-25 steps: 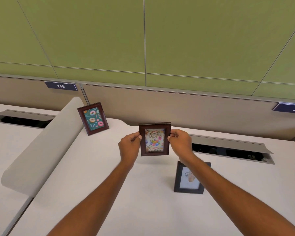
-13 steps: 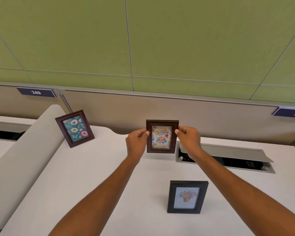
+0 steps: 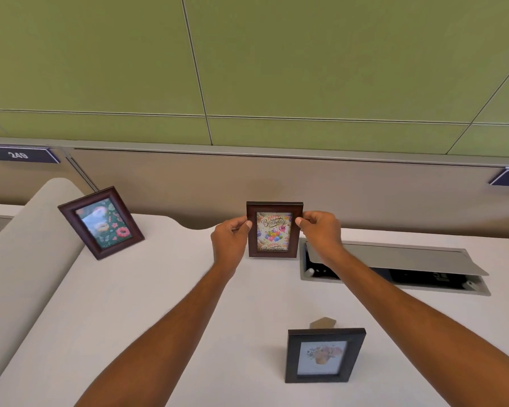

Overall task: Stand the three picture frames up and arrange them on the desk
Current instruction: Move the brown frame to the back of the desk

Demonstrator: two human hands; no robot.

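A dark brown frame with a birthday card (image 3: pixel 273 230) stands upright at the back of the white desk (image 3: pixel 165 312), its lower edge at the desk surface. My left hand (image 3: pixel 229 240) pinches its left side and my right hand (image 3: pixel 321 232) pinches its right side. A second brown frame with a donut picture (image 3: pixel 102 223) leans tilted at the back left. A black frame with a flower picture (image 3: pixel 323 355) stands upright near the front, between my forearms, its prop just visible behind it.
An open cable tray with a raised grey flap (image 3: pixel 394 259) sits in the desk right of the birthday frame. A rounded beige divider (image 3: pixel 21 248) borders the desk on the left. A beige and green partition wall (image 3: pixel 276 177) rises behind, with a number plate 249 (image 3: pixel 19 155).
Both hands carried the birthday frame away from me toward the back of the desk and lowered it. The view has shifted, so the other two frames appear nearer.
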